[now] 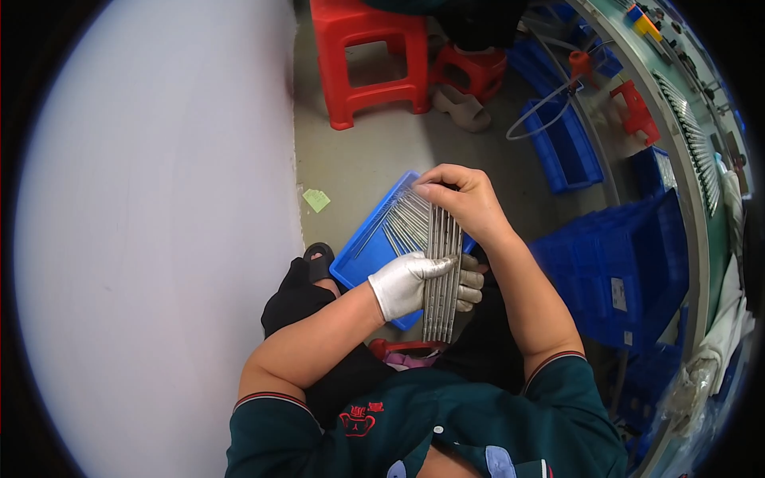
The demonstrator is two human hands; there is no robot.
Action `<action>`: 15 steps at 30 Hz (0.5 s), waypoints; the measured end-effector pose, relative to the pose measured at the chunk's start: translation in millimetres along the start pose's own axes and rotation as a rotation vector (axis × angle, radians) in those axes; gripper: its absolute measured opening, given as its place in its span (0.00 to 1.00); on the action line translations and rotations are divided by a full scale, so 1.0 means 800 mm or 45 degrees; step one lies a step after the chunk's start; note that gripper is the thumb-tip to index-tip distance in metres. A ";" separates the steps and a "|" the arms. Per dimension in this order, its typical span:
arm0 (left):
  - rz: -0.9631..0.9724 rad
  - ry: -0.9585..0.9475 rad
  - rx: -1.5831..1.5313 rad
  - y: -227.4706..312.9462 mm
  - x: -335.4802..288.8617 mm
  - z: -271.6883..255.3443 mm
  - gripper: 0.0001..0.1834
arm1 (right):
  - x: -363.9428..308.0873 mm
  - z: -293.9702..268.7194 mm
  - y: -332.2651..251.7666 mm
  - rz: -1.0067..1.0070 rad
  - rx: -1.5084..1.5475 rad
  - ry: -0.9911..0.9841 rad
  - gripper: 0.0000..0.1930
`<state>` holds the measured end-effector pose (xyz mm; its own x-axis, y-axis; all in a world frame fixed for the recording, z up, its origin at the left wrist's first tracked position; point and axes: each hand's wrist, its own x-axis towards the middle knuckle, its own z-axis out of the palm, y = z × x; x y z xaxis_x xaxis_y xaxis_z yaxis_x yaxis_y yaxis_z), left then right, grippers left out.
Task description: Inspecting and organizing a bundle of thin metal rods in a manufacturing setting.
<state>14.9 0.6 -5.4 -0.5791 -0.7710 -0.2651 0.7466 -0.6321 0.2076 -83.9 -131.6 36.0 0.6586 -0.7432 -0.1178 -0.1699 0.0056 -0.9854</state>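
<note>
Gloved in white, the person's left hand (408, 283) is wrapped around a bundle of slim metal rods (441, 307), thumb across the front and fingers behind, holding them nearly upright in the picture, in front of the body. Bare, the right hand (472, 201) arches over the upper end of the bundle, its thumb and fingertips drawn together there; whether they pinch a rod cannot be told. Behind the hands, a shallow blue tray (368, 267) sits at a slant, with more loose rods (405, 225) spread inside it. Just left of the tray is the person's foot in a dark sandal (319, 263), and farther up, a pale green slip of paper (316, 200) lies on the grey floor (358, 155) near a white wall (159, 239). Beyond the tray stand a red plastic stool (370, 24) and, to its right, a taupe clog (462, 110). On the right, an open blue bin (564, 155) and larger blue crates (617, 267) are beside a green-topped counter (719, 247), which carries a long row of thin metallic parts (689, 135).
</note>
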 end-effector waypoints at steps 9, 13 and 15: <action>-0.010 0.013 0.037 0.000 0.001 0.002 0.27 | -0.002 -0.001 -0.002 -0.170 -0.214 0.027 0.06; 0.030 0.025 0.018 -0.001 0.001 0.000 0.27 | 0.002 -0.007 0.006 -0.177 -0.005 0.167 0.07; 0.064 0.014 -0.009 0.001 0.001 0.000 0.28 | 0.002 -0.015 0.006 -0.111 0.109 0.173 0.07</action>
<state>14.7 -0.4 -5.5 -0.5370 -0.8009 -0.2649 0.7771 -0.5918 0.2140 -92.4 -140.5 32.4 0.5617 -0.8271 -0.0197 -0.0498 -0.0100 -0.9987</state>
